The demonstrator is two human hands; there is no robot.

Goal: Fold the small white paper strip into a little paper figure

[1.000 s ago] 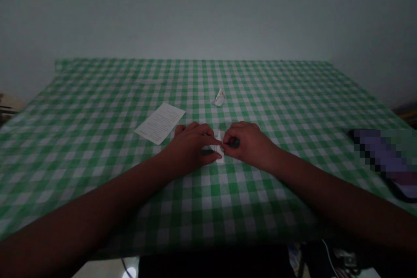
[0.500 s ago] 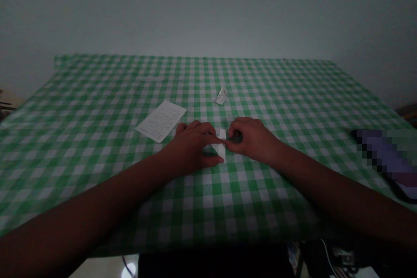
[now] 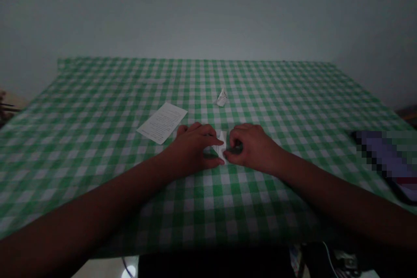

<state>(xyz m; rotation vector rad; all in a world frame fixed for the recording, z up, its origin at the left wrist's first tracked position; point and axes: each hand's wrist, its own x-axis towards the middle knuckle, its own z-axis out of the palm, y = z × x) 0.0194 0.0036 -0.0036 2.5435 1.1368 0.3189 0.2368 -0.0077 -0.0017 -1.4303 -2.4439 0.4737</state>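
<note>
Left hand: the left hand (image 3: 192, 145) comes in from 7 o'clock and lies low on the cloth. Its forefinger sits across the top of the small folded paper (image 3: 222, 147) and its thumb is tucked at the near edge, so it's pinching the paper's left side.

Right hand: the right hand (image 3: 250, 145) comes in from 4 o'clock with its fingers curled in tight. The tips are pressed together on the paper's right edge. It's pretty dim, so I can't make out exactly which fingers are on it.

Small folded paper: white and creased. It sits right between the two hands, pretty much dead centre of the green checked tablecloth (image 3: 97, 95), and touches both hands. Only a narrow strip of it shows between the fingers.

Printed sheet: the printed sheet (image 3: 162, 122) lies flat at about 10 o'clock from the hands, just beside the left hand's knuckles and turned at an angle.

Little scrap: the little scrap (image 3: 222, 97) is white and crumpled or folded, up at 12 o'clock from the paper, clear of both hands.

Dark object: the dark object (image 3: 387, 160) is way out at 3 o'clock near the table's right edge. It's pixelated, so I can't tell what it is.
</note>
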